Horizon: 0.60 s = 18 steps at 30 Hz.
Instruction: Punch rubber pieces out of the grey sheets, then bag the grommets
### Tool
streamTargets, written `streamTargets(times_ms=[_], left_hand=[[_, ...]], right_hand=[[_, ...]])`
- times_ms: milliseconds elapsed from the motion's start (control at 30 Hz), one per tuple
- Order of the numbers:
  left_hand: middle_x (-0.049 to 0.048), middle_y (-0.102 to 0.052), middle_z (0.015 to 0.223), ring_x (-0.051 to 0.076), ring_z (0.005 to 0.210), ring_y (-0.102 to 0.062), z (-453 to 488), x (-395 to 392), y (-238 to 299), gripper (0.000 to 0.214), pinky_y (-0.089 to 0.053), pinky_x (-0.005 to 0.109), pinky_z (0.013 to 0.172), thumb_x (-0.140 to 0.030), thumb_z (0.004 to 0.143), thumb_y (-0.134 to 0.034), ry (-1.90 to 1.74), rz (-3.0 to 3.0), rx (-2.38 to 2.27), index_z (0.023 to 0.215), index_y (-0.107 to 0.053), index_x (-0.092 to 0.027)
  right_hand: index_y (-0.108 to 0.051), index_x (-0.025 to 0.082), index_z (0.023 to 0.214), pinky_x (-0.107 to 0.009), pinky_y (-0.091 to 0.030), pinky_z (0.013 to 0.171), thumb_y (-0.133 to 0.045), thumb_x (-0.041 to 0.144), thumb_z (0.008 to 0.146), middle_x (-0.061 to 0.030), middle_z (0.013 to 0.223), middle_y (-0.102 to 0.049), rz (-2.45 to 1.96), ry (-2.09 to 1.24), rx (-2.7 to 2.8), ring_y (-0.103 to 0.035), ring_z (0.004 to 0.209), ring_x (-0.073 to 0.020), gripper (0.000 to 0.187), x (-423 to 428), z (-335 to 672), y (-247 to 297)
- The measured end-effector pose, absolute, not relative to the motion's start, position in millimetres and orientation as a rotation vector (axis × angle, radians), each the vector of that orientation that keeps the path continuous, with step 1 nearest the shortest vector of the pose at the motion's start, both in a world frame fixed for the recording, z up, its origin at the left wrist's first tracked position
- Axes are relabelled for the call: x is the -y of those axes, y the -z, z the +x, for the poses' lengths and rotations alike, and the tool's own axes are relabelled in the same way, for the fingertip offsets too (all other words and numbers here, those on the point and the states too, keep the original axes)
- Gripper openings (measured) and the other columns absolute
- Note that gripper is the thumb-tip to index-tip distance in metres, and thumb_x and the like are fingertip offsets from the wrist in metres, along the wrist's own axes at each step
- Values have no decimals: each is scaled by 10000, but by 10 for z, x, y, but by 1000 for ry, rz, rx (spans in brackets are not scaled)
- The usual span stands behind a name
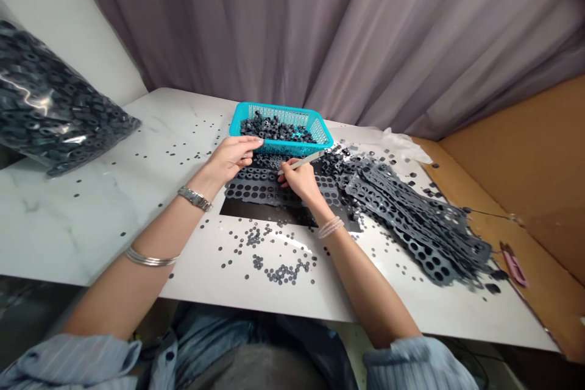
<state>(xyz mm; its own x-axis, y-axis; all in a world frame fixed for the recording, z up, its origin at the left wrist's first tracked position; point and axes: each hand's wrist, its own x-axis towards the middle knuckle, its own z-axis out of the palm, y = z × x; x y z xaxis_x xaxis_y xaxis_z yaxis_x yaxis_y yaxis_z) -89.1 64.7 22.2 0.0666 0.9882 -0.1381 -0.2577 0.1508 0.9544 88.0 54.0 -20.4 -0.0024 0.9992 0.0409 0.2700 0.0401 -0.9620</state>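
My right hand (298,180) is closed around a slim, whitish pen-shaped stick (311,159), its upper end pointing to the right. Below that hand lies a dark grey rubber-like strip punched with rows of round holes (256,191), on a black mat (247,209). My left hand (235,155) is at the near rim of a turquoise plastic basket (292,147), thumb and forefinger pinched together. Whatever is between those fingertips is too small or hidden to tell. Inside the basket are many small black ring-shaped pieces (269,128).
Punched-out strips (411,225) lie heaped on the right, beside loose black pieces (336,161). Small dark discs (283,273) are scattered over the white table (114,195). A clear bag of black rings (55,103) stands left. A pink-handled cutter (514,265) lies on cardboard at right.
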Motion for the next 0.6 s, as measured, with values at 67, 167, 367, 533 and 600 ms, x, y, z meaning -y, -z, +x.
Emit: streamTargets(times_ms=[67,167,367,533,600], left_hand=[[-34,-447,559,18,423,-326,-939,-673,-254,153,-218,147,364,-93,778,-681,-1162,790,-977,664,-589,-136],[13,-496,622,21,452,-385,-947,-700,-234,188,-258,121,358,-88,842,-604,-1098,634,-900,666,-554,-129],[86,-583,766,42,513,-465,-919,-698,-223,106,-340,114,368,-100,871,-555,-1032,491,-776,771,-573,-131],[149,-611,884,125,708,-619,-925,-637,-300,93,-426,134,425,-56,826,-524,-1020,475,-747,835,-579,-131],[162,-610,899,170,799,-645,-929,-620,-321,135,-460,160,456,-44,790,-496,-1020,515,-758,850,-585,-127]], right_hand=[[-580,187,636,-227,-529,448,-575,262,814,-10,518,-625,-1340,-1089,1354,-617,480,-140,192,-529,898,198],[-594,177,688,-211,-543,460,-546,279,835,1,523,-618,-1277,-1150,1235,-602,476,-115,185,-505,933,162],[-591,163,693,-184,-528,438,-556,252,827,6,508,-599,-1194,-1230,1108,-575,453,-98,164,-485,978,97],[-589,165,669,-198,-532,434,-556,237,818,5,492,-596,-1203,-1255,1123,-573,436,-103,168,-450,985,108],[-591,166,663,-206,-536,439,-562,245,814,2,491,-600,-1214,-1249,1162,-579,439,-109,173,-423,981,121]])
